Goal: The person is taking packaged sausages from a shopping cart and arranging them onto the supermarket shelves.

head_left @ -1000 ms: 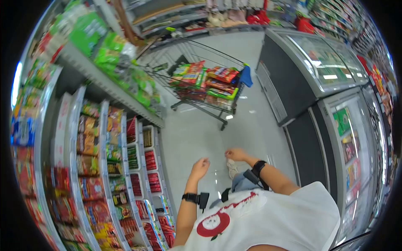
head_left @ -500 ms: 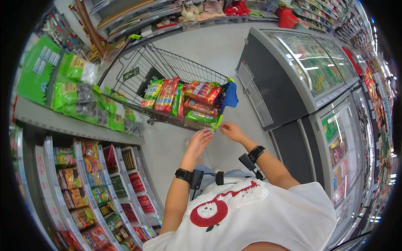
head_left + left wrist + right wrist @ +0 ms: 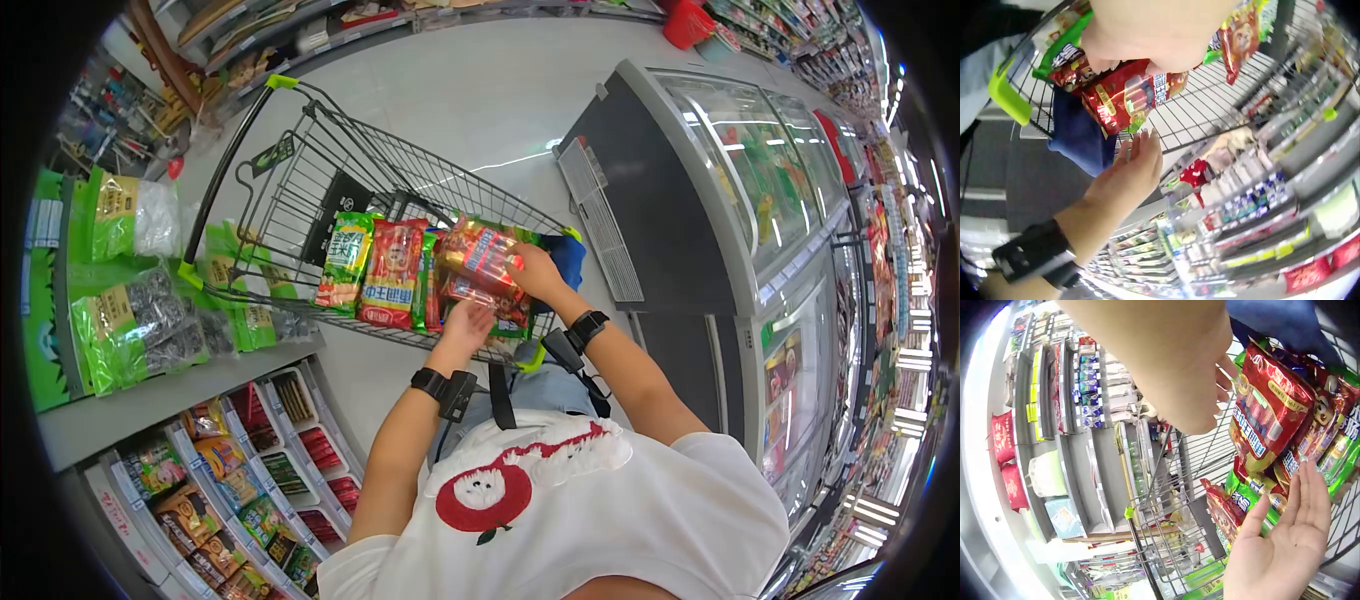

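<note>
Right hand (image 3: 538, 272): inside the shopping cart (image 3: 336, 215), towards the end opposite its handle; the fingers meet the edge of a red sausage pack (image 3: 480, 252), but whether the grip closes on it cannot be told.
Left hand (image 3: 467, 328): just over the cart's near rim, palm up, fingers extended and thumb apart; the grip is wide and holds nothing, fingertips close by the packs.
Red sausage pack: in the cart, towards the end opposite the handle, tilted on top of other packs, sausages pictured on its front.
Second red sausage pack (image 3: 393, 275): nearer the cart's handle, printed with large characters.
Green-and-yellow pack (image 3: 347, 262): just beside that one, the pack closest to the cart's handle.
Blue cloth (image 3: 566, 262): hangs at the cart's end opposite the handle.
White T-shirt (image 3: 610, 510): on the person, at the cart's near side.
Chest freezer (image 3: 650, 200): beyond the cart's cloth-hung end, glass-topped and apart from it.
Green-and-clear bags (image 3: 140, 320): on a grey shelf (image 3: 230, 372) beside the cart's handle end.
Red bucket (image 3: 687, 24): well apart from the cart, past its far side.
</note>
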`<action>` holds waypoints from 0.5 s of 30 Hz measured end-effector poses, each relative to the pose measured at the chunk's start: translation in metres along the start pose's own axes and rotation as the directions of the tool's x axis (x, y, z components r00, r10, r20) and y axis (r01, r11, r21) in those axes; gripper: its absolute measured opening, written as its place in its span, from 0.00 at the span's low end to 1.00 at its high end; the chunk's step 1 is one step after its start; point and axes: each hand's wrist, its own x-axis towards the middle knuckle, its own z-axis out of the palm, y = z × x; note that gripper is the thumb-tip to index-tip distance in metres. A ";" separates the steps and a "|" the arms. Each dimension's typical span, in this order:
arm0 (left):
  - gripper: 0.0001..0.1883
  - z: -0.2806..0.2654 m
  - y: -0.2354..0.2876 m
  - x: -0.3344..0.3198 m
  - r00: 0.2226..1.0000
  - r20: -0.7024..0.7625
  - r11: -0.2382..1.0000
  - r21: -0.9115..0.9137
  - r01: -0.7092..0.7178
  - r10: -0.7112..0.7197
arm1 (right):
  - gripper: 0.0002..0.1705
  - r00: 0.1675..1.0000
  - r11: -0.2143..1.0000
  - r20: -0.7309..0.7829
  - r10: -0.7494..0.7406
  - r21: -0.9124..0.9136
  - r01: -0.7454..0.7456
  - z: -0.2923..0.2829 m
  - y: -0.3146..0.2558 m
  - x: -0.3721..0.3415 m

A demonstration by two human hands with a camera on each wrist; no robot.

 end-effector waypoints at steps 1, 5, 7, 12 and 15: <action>0.12 0.004 0.000 0.001 0.999 -0.041 1.000 -0.016 0.004 -0.004 | 0.22 1.000 0.999 -0.019 -0.016 -0.033 0.015 0.004 0.005 0.009; 0.12 0.001 -0.017 0.044 0.985 -0.151 0.994 -0.048 -0.095 0.087 | 0.27 0.998 0.989 0.024 -0.052 -0.137 0.055 0.024 0.042 0.027; 0.16 0.009 -0.020 0.055 0.988 -0.146 0.992 -0.110 -0.060 0.044 | 0.30 0.994 0.985 0.059 -0.087 -0.144 0.095 0.037 0.056 0.049; 0.22 0.039 -0.042 0.060 0.979 -0.184 0.988 -0.108 -0.109 0.088 | 0.31 0.955 0.972 0.206 -0.214 -0.051 0.229 0.038 0.074 0.076; 0.21 0.049 -0.051 0.073 0.972 -0.189 0.982 -0.105 -0.159 0.138 | 0.32 0.939 0.973 0.276 -0.205 -0.045 0.226 0.042 0.090 0.079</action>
